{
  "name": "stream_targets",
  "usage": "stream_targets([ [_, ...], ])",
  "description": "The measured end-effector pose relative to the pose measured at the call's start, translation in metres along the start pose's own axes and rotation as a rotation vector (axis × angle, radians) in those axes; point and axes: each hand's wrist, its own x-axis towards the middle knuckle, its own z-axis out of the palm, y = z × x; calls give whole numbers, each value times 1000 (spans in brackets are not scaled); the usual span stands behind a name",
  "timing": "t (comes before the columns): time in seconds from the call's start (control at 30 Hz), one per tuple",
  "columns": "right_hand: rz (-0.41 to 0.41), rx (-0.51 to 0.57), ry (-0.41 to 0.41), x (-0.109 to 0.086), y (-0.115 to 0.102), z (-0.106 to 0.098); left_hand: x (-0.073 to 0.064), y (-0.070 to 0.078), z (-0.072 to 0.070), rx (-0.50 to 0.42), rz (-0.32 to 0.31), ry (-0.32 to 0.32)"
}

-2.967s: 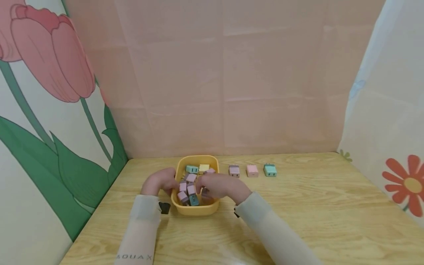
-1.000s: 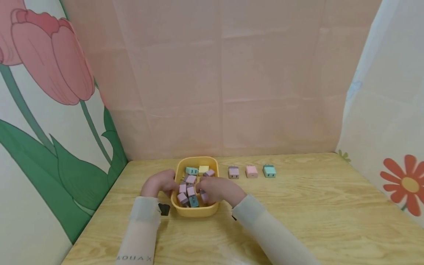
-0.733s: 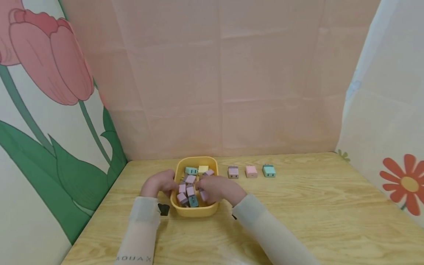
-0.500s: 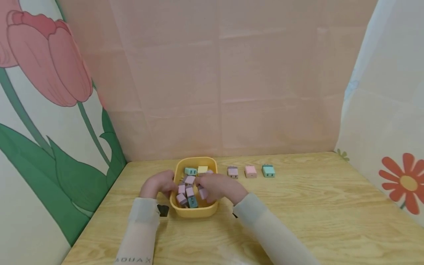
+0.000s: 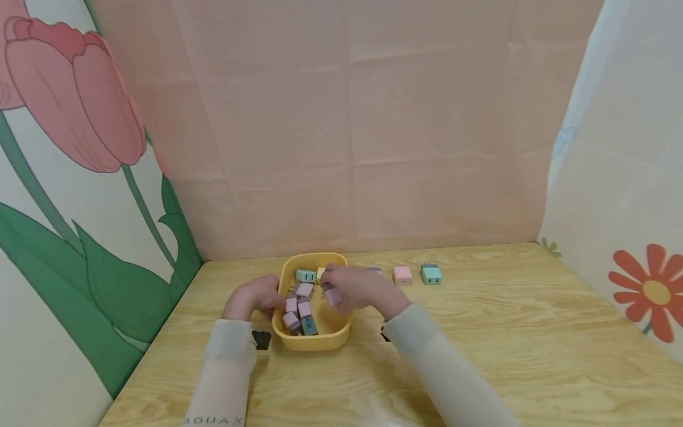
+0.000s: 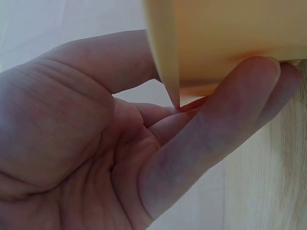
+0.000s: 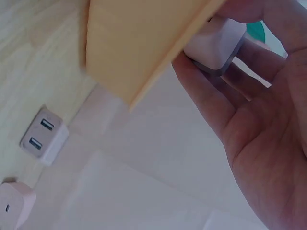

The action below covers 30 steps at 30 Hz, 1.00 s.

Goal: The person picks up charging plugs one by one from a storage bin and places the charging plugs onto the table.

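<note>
A yellow plastic basket (image 5: 312, 343) stands on the table with several purple, teal and yellow USB wall chargers in it. My left hand (image 5: 257, 296) grips its left wall; in the left wrist view the thumb goes over the rim and the fingers (image 6: 230, 100) lie along the outside. Over the basket's right side my right hand (image 5: 363, 287) pinches a light purple charger (image 5: 332, 295). In the right wrist view this charger (image 7: 216, 43) sits between thumb and fingers, beside the basket wall (image 7: 129, 43). The right hand partly covers a yellow charger (image 5: 320, 274) at the back.
To the basket's right, three chargers stand in a row near the table's back edge: a purple one (image 5: 375, 270) mostly hidden by the right hand, a pink one (image 5: 402, 276) and a teal one (image 5: 431, 274). A pink sheet (image 5: 352, 148) hangs behind the wooden table (image 5: 507, 332).
The right hand has raised the purple charger from the basket's lower right part and moved slightly back and right with it. The left hand keeps its grip on the basket.
</note>
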Motion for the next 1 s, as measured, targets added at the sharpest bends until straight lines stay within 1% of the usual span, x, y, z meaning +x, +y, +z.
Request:
stream_targets([
  [0.13, -9, 41, 33, -3, 4, -6, -1, 0, 0, 6, -7, -2],
  [0.2, -1, 58, 46, -5, 6, -10, -1, 1, 0, 13, -8, 0],
  [0.37, 32, 83, 48, -10, 10, -18, -1, 1, 0, 21, -11, 5],
  [0.5, 48, 101, 65, -14, 16, -22, -1, 2, 0, 18, -17, 3],
  [0.77, 36, 77, 132, -21, 31, -29, -2, 2, 0, -7, -17, -1],
  [0.87, 59, 82, 142, -25, 35, -33, -2, 2, 0, -3, -15, -1],
  [1.0, 90, 122, 156, -32, 41, -39, -3, 2, 0, -2, -19, 2],
])
